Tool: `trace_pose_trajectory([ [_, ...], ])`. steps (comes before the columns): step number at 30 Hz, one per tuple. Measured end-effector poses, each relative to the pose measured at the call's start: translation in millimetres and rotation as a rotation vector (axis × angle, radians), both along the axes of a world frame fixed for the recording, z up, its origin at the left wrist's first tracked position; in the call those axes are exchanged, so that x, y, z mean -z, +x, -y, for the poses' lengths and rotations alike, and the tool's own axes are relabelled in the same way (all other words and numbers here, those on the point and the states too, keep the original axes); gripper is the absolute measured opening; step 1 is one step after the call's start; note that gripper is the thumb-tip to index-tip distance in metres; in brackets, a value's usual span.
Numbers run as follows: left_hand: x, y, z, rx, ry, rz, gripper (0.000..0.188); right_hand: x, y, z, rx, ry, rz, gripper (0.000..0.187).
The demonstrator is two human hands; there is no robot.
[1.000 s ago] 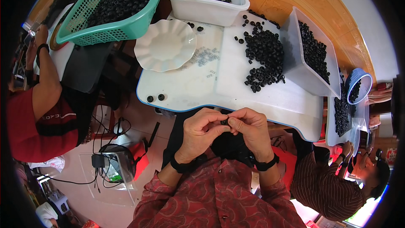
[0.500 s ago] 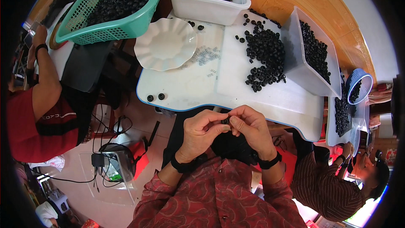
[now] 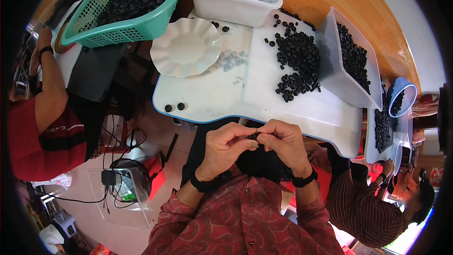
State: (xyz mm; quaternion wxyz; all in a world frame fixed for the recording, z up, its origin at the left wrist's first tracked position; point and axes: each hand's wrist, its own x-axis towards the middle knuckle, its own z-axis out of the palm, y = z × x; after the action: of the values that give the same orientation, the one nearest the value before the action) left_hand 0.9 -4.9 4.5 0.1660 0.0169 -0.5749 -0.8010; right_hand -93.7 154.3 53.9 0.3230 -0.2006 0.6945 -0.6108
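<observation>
My left hand (image 3: pixel 222 147) and my right hand (image 3: pixel 286 147) meet in front of the table's near edge. Thumbs and forefingers of both pinch one small black round part (image 3: pixel 253 136), mostly covered by the fingertips. Two similar parts (image 3: pixel 180 106) lie at the front left of the white, blue-edged table (image 3: pixel 212 101). Behind them sits a white scalloped plate (image 3: pixel 186 47) with nothing on it. A loose heap of black parts (image 3: pixel 298 54) spreads at the right, beside a translucent bin (image 3: pixel 337 82) holding more of them.
At the back stand a white tub (image 3: pixel 231 10) with some black parts and a full green basket (image 3: pixel 137 34). A small blue basket (image 3: pixel 401 90) is far right. People work at the left (image 3: pixel 47 146) and right (image 3: pixel 363 203). Cables (image 3: pixel 111 179) hang at lower left.
My right hand has shifted slightly and its fingers now cover more of the black part. Both hands still pinch it in nearly the same spot.
</observation>
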Motion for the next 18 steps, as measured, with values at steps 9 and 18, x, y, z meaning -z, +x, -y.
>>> trace_pose_trajectory([
  [9,-2.9,3.7,5.5,0.137,0.304,0.045,0.021,-10.4,-0.3,2.4,-0.096,-0.03,-0.242,0.004],
  [18,-13.9,4.5,3.1,0.094,0.443,0.085,0.022,-11.7,1.1,3.1,-0.055,-0.04,-0.152,0.006],
])
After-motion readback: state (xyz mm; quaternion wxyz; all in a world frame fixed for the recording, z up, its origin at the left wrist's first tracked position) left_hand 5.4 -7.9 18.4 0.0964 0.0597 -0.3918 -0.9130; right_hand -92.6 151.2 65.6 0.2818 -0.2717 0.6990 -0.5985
